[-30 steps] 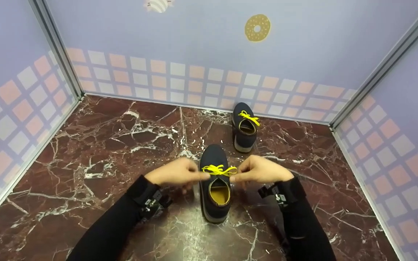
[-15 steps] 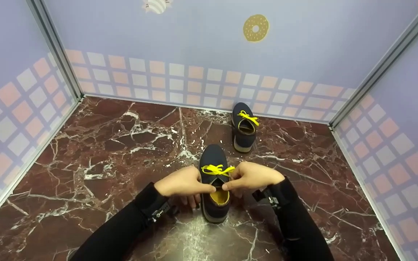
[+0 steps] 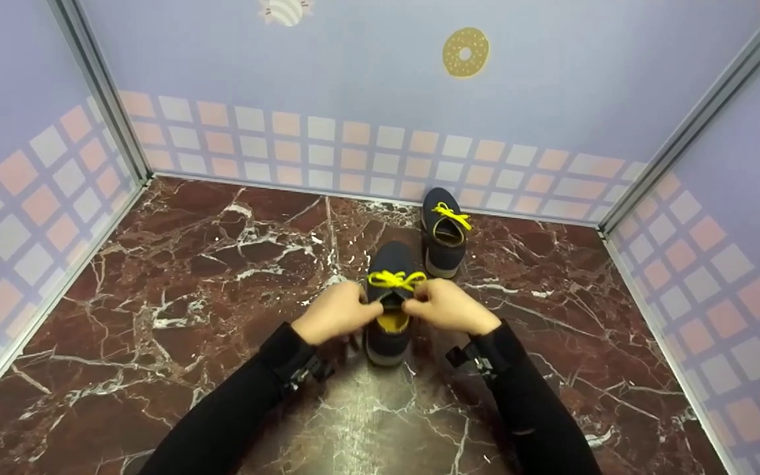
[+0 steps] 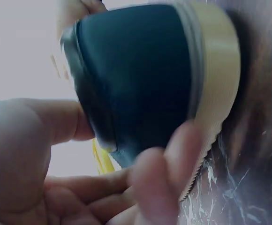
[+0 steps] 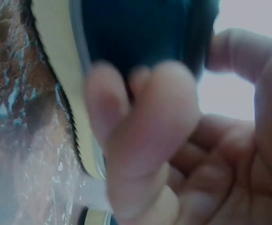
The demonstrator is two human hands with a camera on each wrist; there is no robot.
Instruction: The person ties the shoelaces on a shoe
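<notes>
A dark sneaker (image 3: 390, 257) with a yellow bow of laces (image 3: 395, 280) is between my two hands, toe pointing away. My left hand (image 3: 339, 310) grips its left collar, thumb at the opening's edge and other fingers along the outer side. Mirroring that, my right hand (image 3: 451, 307) grips the right collar. The left wrist view shows the shoe's dark upper (image 4: 136, 70) and ribbed cream sole, with the left thumb (image 4: 65, 119) on the rim. In the right wrist view, curled fingers (image 5: 150, 117) lie against the side. Whether the sole touches the floor is unclear.
A matching sneaker (image 3: 443, 257) stands just ahead to the right, near the back wall (image 3: 353, 66), also toe away. Reddish-brown marble floor (image 3: 221, 330) extends around both shoes. Patterned panels close in the left (image 3: 17, 198) and right (image 3: 736, 251) sides.
Both hands first came in beside the laces, then took hold of the collar. The sneaker has since moved forward, bringing its toe alongside the other shoe's heel. The other shoe has stayed put.
</notes>
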